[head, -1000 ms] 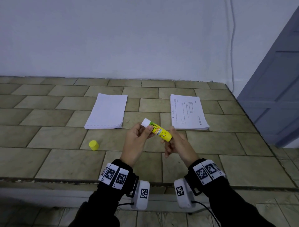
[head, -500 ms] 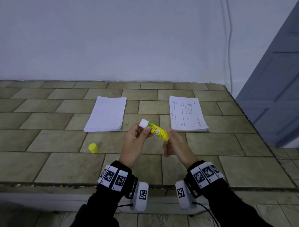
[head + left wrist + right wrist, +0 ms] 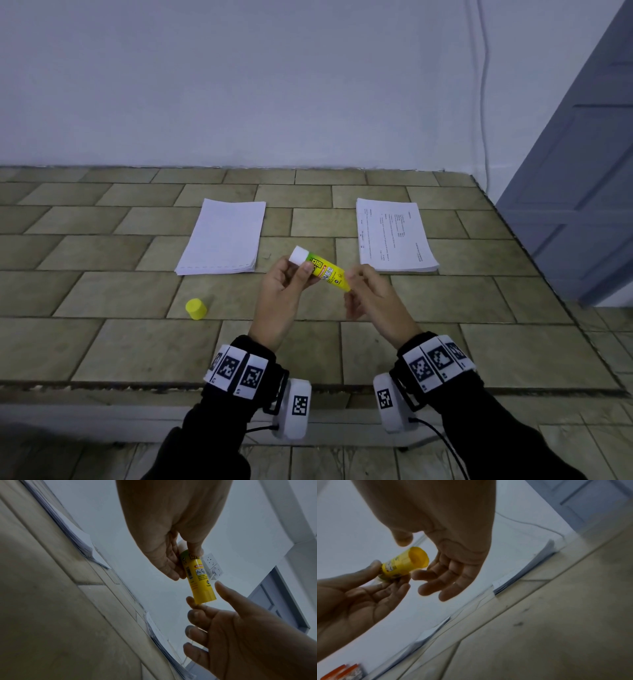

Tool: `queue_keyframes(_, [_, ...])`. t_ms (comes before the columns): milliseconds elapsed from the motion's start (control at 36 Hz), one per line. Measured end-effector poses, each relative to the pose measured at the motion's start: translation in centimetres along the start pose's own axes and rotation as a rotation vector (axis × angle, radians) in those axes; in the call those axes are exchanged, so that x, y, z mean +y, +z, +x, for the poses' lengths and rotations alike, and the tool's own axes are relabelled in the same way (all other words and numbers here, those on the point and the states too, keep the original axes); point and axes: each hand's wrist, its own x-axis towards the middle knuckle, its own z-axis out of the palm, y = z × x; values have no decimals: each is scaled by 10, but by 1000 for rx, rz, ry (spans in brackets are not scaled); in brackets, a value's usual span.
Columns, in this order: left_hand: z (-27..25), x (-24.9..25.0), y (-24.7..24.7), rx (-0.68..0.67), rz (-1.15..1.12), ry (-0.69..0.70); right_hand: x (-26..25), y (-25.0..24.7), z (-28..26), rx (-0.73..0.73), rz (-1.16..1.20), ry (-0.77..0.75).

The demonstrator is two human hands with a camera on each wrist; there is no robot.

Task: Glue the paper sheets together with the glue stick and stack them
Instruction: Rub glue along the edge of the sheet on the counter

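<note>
A yellow glue stick (image 3: 325, 272) with its white tip (image 3: 299, 255) bare is held above the tiled counter (image 3: 102, 342), tilted down to the right. My left hand (image 3: 291, 274) pinches its upper part between thumb and fingers (image 3: 171, 566). My right hand (image 3: 356, 284) sits at the yellow base (image 3: 418, 557): one fingertip (image 3: 191, 599) touches it, and the thumb (image 3: 402, 539) stands slightly off. The yellow cap (image 3: 196, 308) lies on the counter to the left. A blank paper stack (image 3: 224, 236) lies at the back left and a printed stack (image 3: 394, 236) at the back right.
The counter ends at a front edge (image 3: 308, 387) near my wrists and at a right edge (image 3: 534, 267) beside a grey-blue door (image 3: 582, 188). A white wall (image 3: 274, 85) stands behind, with a socket (image 3: 212, 566) and a cable (image 3: 484, 102). Orange items (image 3: 342, 672) lie far left.
Both hands and the glue stick have drifted slightly left, with the stick at the same tilt. The cap and both paper stacks have not moved.
</note>
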Motion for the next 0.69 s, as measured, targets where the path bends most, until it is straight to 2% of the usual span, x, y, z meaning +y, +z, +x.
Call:
queue_keyframes(167, [1, -1, -2, 29, 0, 13, 5, -3, 3, 2, -62, -109])
queue_keyframes(389, [0, 1, 1, -7, -4, 19, 1, 0, 4, 5, 59, 45])
queue_keyframes(528, [4, -1, -1, 47, 9, 24, 8, -1, 3, 33, -34, -134])
queue_keyframes(611, [5, -3, -2, 61, -3, 18, 9, -3, 5, 51, -53, -158])
queue_keyframes(694, [3, -2, -1, 53, -12, 22, 6, -2, 4, 27, -32, -120])
